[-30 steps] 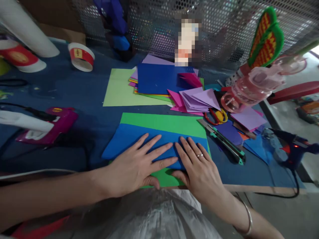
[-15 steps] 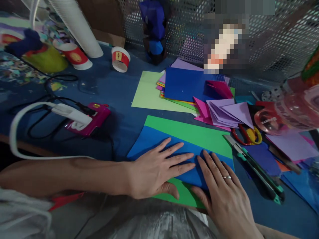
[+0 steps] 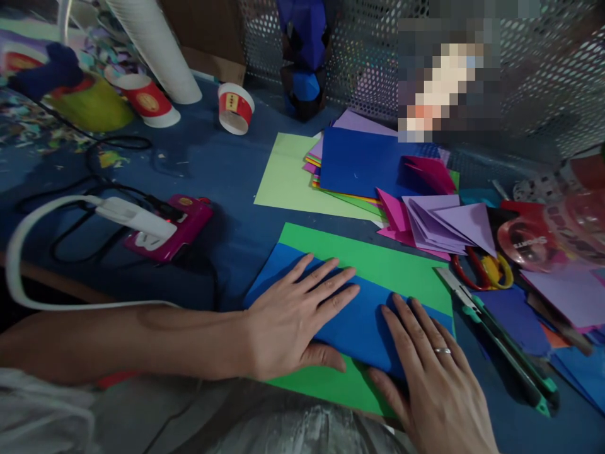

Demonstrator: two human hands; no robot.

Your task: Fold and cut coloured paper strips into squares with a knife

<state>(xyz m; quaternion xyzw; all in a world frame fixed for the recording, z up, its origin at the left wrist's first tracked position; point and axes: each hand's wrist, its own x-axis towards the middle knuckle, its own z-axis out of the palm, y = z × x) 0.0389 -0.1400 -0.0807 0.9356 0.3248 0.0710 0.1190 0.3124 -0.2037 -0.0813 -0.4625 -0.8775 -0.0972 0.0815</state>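
Note:
Both palms face down on a sheet of blue paper [image 3: 363, 328], which lies across a larger green sheet [image 3: 373, 261] at the table's front edge. My left hand [image 3: 297, 315] rests flat over the blue paper's left half, fingers spread. On the right half lies my right hand [image 3: 430, 366], a ring on one finger, its fingers stretched out and its thumb near the lower edge. The green sheet shows above and below the blue one. Just right of the sheets is a utility knife [image 3: 501, 347] with its blade out.
Scissors [image 3: 486, 271] and folded lilac papers [image 3: 439, 221] lie beyond the knife. Behind the sheets is a stack of coloured paper [image 3: 359, 164]. A pink power strip [image 3: 189, 227] with cords sits at left, paper cups [image 3: 236, 108] farther back. A clear bottle [image 3: 562, 221] lies at right.
My hands have moved slightly apart on the blue paper, so more of its middle shows. The whole view has shifted a little.

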